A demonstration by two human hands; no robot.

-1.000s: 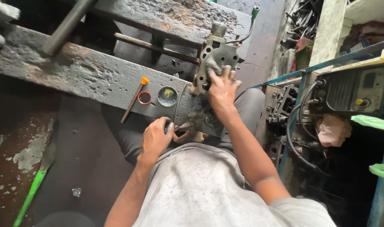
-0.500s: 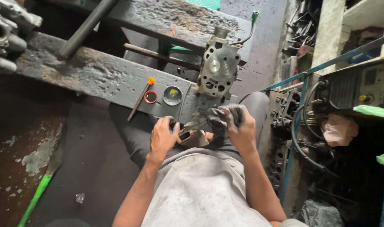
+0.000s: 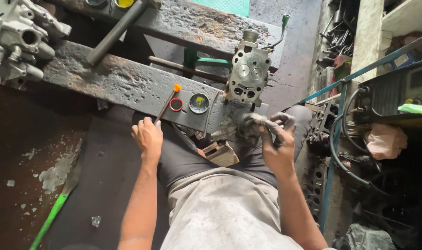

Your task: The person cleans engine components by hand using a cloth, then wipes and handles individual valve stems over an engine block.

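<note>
A seated worker's left hand [image 3: 147, 135] pinches the near end of an orange-tipped tool [image 3: 168, 104] angling away across the workbench [image 3: 113, 81], while the right hand [image 3: 278, 146] grips a dirty rag [image 3: 251, 125] below the cylinder head [image 3: 249, 74].

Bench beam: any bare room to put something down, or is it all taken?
Free: the beam top between the grey casting at its left end and the orange-tipped stick. Crowded: right end, where red ring, round tin and cylinder head sit close, above the right hand gripping a rag.
</note>
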